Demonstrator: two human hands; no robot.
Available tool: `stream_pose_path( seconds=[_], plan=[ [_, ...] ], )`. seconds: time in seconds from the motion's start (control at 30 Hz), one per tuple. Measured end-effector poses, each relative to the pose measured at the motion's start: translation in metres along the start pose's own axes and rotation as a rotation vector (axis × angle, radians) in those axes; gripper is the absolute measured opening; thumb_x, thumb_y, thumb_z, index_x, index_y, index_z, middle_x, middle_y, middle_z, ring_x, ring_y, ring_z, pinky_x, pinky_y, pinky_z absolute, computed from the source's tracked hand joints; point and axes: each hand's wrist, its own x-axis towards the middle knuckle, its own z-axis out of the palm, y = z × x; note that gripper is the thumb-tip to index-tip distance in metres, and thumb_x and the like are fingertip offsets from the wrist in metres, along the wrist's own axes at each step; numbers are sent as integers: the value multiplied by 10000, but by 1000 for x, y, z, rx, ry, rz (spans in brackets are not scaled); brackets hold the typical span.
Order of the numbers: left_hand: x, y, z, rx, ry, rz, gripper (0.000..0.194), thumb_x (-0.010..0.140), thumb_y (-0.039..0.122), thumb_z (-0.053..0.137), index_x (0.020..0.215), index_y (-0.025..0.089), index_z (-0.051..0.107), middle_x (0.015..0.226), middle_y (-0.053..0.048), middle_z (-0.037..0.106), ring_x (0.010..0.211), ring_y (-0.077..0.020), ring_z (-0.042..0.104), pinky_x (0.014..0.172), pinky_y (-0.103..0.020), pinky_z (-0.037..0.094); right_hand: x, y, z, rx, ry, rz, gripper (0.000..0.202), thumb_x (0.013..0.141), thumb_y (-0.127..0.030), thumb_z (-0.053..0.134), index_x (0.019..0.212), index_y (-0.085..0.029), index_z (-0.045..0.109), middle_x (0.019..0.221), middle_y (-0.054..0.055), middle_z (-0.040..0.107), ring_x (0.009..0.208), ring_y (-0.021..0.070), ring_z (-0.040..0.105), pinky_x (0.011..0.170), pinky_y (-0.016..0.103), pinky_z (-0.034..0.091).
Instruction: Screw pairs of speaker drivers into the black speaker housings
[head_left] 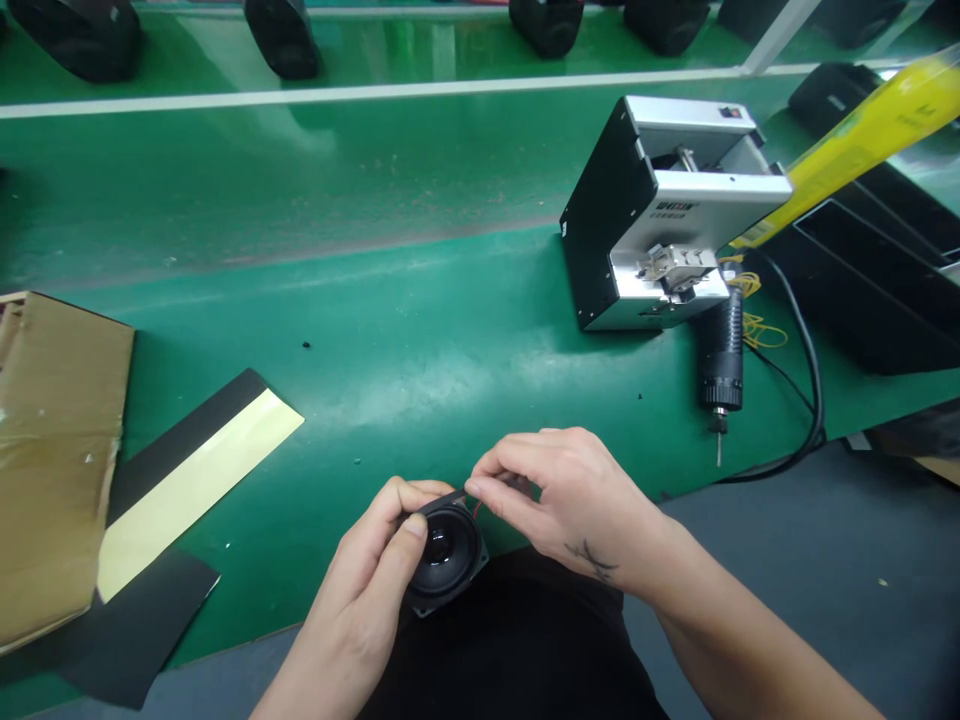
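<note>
A small round black speaker [444, 548] with a square frame is tilted at the table's front edge, its cone facing up. My left hand [375, 560] is closed around its left side, the thumb on the rim. Along the speaker's upper edge runs a thin black strip [442, 501]. My right hand [555, 490] pinches the right end of this strip between thumb and index finger. A short red wire [477, 509] shows beside the speaker, under the right fingertips. The speaker's back is hidden.
At left lie a cardboard box [56, 470] and black sheets with a pale yellow backing strip [202, 490]. A silver-black screw feeder [667, 220], an electric screwdriver [722, 350] and its cable [814, 370] occupy the right. Black housings [281, 40] line the back.
</note>
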Motion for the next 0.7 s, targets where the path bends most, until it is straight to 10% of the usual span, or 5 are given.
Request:
stream_pose_path(
  seconds=[0.7],
  plan=[
    [6,-4,4,-67,12,-26,373,1075,555,528,1122,234,711,1211,-60,735,1118,-233,661,907,-292,532,-5,-1,-1,120,-13,18,188,1055,-285,699,900,-194,755,782,-29,758,654,102,651,656,252,472]
  ],
)
